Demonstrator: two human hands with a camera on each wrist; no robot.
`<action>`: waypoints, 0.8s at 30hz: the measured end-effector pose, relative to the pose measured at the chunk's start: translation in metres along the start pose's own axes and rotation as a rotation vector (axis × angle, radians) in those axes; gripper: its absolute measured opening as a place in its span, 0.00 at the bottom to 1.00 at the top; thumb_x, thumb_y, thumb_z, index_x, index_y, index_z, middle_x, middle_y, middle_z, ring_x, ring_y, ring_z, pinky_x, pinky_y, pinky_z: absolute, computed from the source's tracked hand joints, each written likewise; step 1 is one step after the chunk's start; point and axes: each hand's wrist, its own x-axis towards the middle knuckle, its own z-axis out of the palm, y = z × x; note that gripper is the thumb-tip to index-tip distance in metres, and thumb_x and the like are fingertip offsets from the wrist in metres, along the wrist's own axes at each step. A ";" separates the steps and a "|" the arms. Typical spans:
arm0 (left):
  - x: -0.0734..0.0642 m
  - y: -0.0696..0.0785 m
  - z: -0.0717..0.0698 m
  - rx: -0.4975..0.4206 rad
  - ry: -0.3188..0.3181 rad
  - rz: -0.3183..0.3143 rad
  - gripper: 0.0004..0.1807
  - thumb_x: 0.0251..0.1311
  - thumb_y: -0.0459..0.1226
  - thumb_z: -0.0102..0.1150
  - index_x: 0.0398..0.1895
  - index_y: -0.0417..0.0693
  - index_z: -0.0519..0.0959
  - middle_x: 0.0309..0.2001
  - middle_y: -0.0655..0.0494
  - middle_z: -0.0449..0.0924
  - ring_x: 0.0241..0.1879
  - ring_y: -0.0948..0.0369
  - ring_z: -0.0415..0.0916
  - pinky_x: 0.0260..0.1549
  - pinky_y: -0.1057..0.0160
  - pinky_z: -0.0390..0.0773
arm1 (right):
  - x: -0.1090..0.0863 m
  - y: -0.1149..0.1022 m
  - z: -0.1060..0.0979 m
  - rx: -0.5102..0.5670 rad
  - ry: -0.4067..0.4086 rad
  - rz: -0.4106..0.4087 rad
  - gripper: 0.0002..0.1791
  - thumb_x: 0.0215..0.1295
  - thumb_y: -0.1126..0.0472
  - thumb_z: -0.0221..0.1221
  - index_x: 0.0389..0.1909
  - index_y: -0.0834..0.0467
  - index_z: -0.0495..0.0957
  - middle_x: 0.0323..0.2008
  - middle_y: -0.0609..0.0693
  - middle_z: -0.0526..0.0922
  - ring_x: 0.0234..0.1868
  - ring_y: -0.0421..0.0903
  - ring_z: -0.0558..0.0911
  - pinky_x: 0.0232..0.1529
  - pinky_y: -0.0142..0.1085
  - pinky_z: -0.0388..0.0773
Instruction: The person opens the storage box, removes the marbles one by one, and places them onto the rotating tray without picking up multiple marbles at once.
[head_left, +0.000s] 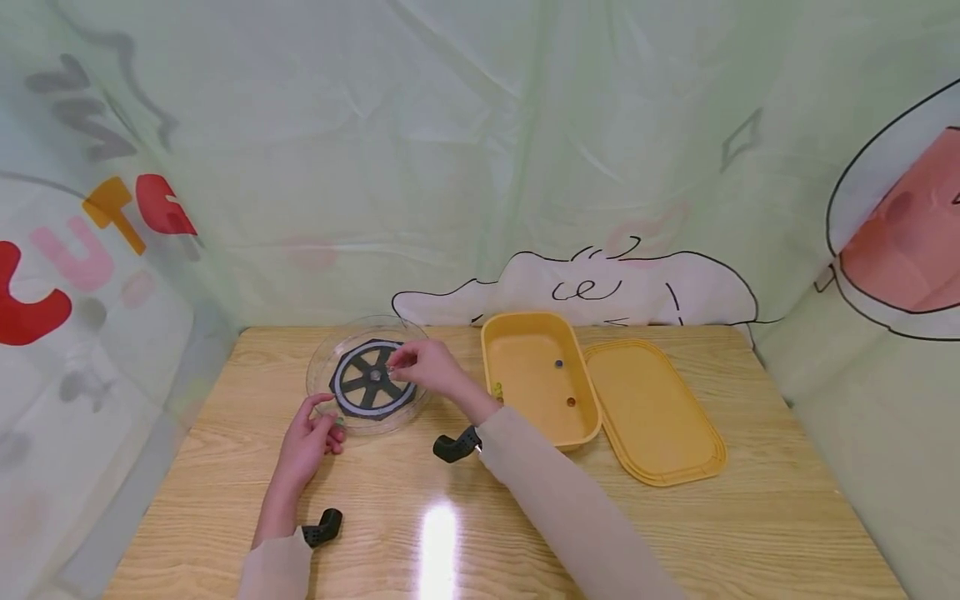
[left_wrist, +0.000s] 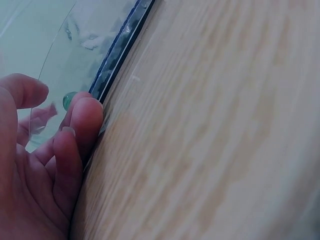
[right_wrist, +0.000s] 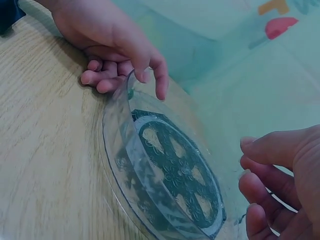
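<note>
A clear round dish (head_left: 318,379) stands at the table's left, with a dark spoked wheel pattern (head_left: 352,364) at its base. My left hand (head_left: 303,437) holds the near-left wall, some fingers reaching over the rim and others curled against the outside. Beside those fingers, a green marble (right_wrist: 131,94) shows at the inner side of the wall. Above the middle of the dish is my right hand (head_left: 429,367), thumb and forefinger close together. Whether something small is between those fingertips cannot be made out.
Right of the dish stands a yellow rectangular tub (head_left: 536,321) holding a dark blue marble (head_left: 558,363), a brown marble (head_left: 572,402) and small yellowish pieces (head_left: 498,389). A flat yellow lid (head_left: 660,412) lies against its right side. Behind the table hangs a printed curtain (head_left: 450,167).
</note>
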 end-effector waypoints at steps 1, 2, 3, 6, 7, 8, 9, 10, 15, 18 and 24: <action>0.000 0.000 0.000 0.004 0.001 0.001 0.20 0.75 0.35 0.46 0.68 0.47 0.64 0.25 0.46 0.78 0.20 0.59 0.76 0.25 0.64 0.79 | 0.001 0.000 0.001 0.001 -0.003 -0.002 0.08 0.62 0.65 0.68 0.42 0.60 0.85 0.33 0.46 0.83 0.34 0.41 0.77 0.36 0.30 0.75; 0.000 0.001 0.000 0.005 0.001 0.002 0.20 0.75 0.35 0.46 0.68 0.47 0.64 0.25 0.46 0.79 0.20 0.59 0.76 0.25 0.64 0.79 | 0.002 0.000 0.003 -0.003 -0.005 -0.006 0.08 0.61 0.65 0.68 0.41 0.61 0.85 0.33 0.45 0.83 0.34 0.41 0.77 0.35 0.30 0.75; 0.000 0.001 0.000 0.005 -0.001 0.003 0.20 0.75 0.35 0.46 0.68 0.47 0.63 0.25 0.46 0.78 0.20 0.59 0.76 0.25 0.64 0.79 | 0.002 0.000 0.004 -0.007 -0.008 -0.008 0.08 0.61 0.65 0.68 0.41 0.61 0.85 0.32 0.45 0.83 0.33 0.41 0.78 0.34 0.29 0.74; 0.000 0.001 0.000 -0.008 -0.006 -0.001 0.20 0.76 0.35 0.46 0.68 0.47 0.63 0.25 0.45 0.78 0.20 0.59 0.76 0.25 0.64 0.80 | 0.004 0.002 0.009 -0.009 -0.023 -0.018 0.07 0.61 0.65 0.68 0.40 0.60 0.85 0.31 0.45 0.83 0.32 0.40 0.77 0.33 0.29 0.74; 0.000 0.001 0.000 -0.015 -0.007 -0.003 0.21 0.76 0.34 0.46 0.68 0.46 0.63 0.25 0.45 0.78 0.20 0.59 0.76 0.25 0.64 0.80 | 0.005 0.003 0.011 -0.008 -0.032 -0.024 0.07 0.61 0.65 0.68 0.39 0.60 0.85 0.31 0.45 0.83 0.32 0.40 0.77 0.33 0.29 0.74; 0.000 0.000 0.000 -0.021 -0.008 -0.005 0.21 0.76 0.34 0.46 0.68 0.46 0.63 0.25 0.45 0.78 0.20 0.59 0.76 0.25 0.64 0.80 | 0.005 0.004 0.012 -0.003 -0.040 -0.029 0.06 0.61 0.66 0.68 0.39 0.60 0.85 0.31 0.45 0.83 0.32 0.40 0.77 0.34 0.29 0.75; 0.000 0.000 -0.001 -0.026 -0.010 -0.008 0.21 0.75 0.34 0.46 0.68 0.46 0.63 0.25 0.45 0.78 0.20 0.58 0.76 0.25 0.64 0.80 | 0.005 0.005 0.014 0.003 -0.050 -0.029 0.06 0.61 0.66 0.68 0.39 0.60 0.85 0.31 0.44 0.83 0.32 0.40 0.77 0.34 0.29 0.75; 0.000 0.000 -0.001 -0.031 -0.010 -0.011 0.21 0.75 0.34 0.46 0.68 0.46 0.63 0.25 0.45 0.78 0.20 0.58 0.76 0.25 0.63 0.80 | 0.005 0.006 0.016 0.009 -0.058 -0.028 0.06 0.61 0.66 0.68 0.39 0.60 0.85 0.31 0.44 0.83 0.32 0.40 0.77 0.34 0.29 0.75; 0.001 -0.001 -0.001 -0.032 -0.008 -0.014 0.21 0.75 0.34 0.46 0.68 0.47 0.63 0.24 0.46 0.78 0.20 0.59 0.76 0.25 0.63 0.80 | 0.003 0.005 0.021 0.000 -0.071 -0.032 0.06 0.61 0.66 0.68 0.39 0.58 0.86 0.32 0.43 0.83 0.33 0.40 0.76 0.35 0.30 0.74; 0.000 -0.001 0.000 -0.028 -0.004 -0.001 0.20 0.75 0.34 0.47 0.68 0.46 0.63 0.24 0.46 0.78 0.20 0.59 0.76 0.25 0.63 0.80 | 0.002 0.004 0.021 -0.019 -0.065 -0.044 0.06 0.61 0.66 0.68 0.38 0.57 0.86 0.33 0.43 0.83 0.33 0.40 0.76 0.34 0.30 0.73; -0.001 0.000 0.000 -0.018 -0.001 0.021 0.20 0.75 0.34 0.46 0.67 0.45 0.63 0.24 0.47 0.78 0.20 0.59 0.76 0.25 0.63 0.80 | 0.000 0.002 0.022 -0.016 -0.083 -0.041 0.08 0.61 0.66 0.68 0.41 0.61 0.85 0.35 0.45 0.84 0.35 0.39 0.78 0.35 0.29 0.75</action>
